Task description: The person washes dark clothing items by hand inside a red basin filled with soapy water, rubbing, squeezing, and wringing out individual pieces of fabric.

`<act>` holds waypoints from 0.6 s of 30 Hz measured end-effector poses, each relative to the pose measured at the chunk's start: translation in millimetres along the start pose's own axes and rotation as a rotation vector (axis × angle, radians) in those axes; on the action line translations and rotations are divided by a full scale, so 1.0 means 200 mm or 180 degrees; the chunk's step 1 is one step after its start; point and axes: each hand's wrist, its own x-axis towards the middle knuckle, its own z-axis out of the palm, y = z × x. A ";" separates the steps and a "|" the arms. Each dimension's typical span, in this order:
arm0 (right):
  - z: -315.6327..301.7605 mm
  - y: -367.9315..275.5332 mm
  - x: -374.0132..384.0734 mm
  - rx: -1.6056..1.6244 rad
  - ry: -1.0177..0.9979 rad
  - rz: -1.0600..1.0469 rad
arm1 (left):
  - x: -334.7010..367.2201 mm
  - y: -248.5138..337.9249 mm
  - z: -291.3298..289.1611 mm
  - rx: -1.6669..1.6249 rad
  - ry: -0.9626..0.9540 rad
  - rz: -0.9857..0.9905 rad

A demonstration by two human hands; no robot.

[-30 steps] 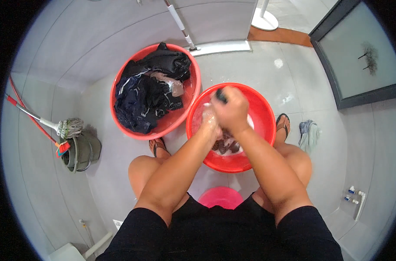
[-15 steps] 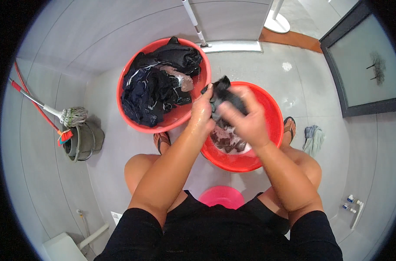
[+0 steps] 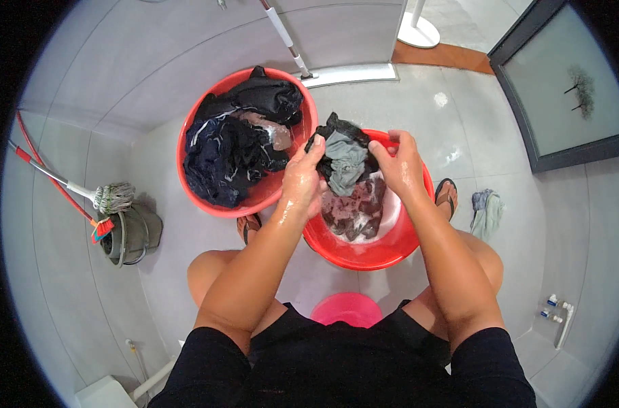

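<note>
Between my hands, a wet black and grey-green garment [image 3: 347, 162] is held up over a red basin [image 3: 370, 260]. My left hand [image 3: 304, 178] is closed on its left edge, thumb on top. At the right edge, my right hand [image 3: 399, 164] pinches the cloth between thumb and fingers. Both forearms are wet. Below the garment, dark brownish cloth [image 3: 355, 214] lies in suds inside the basin. A second red basin [image 3: 185, 173] stands to the left, heaped with dark clothes [image 3: 231, 160] in some water.
A pink basin [image 3: 347, 309] sits between my legs. To the left, a mop [image 3: 113, 197] and red brush [image 3: 102, 228] lean by a grey bucket [image 3: 143, 231]. A pale rag [image 3: 487, 214] lies right of my foot. A framed door [image 3: 564, 95] stands at the far right.
My right hand, blurred over the cloth before, now grips its right edge. The garment is spread wider, showing its grey-green part. My left hand has shifted slightly left and still holds the cloth.
</note>
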 end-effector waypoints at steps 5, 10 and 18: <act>-0.02 -0.13 -0.09 0.1045 -0.0566 -0.1163 | -0.04 0.08 -0.04 0.1889 -0.0129 -0.0036; -0.03 -0.11 -0.07 0.1190 -0.0750 0.0055 | -0.05 0.06 0.00 0.1840 -0.0436 0.0740; -0.15 -0.03 0.06 0.0469 -0.0127 0.0268 | 0.02 0.18 -0.10 0.3588 0.0324 0.1709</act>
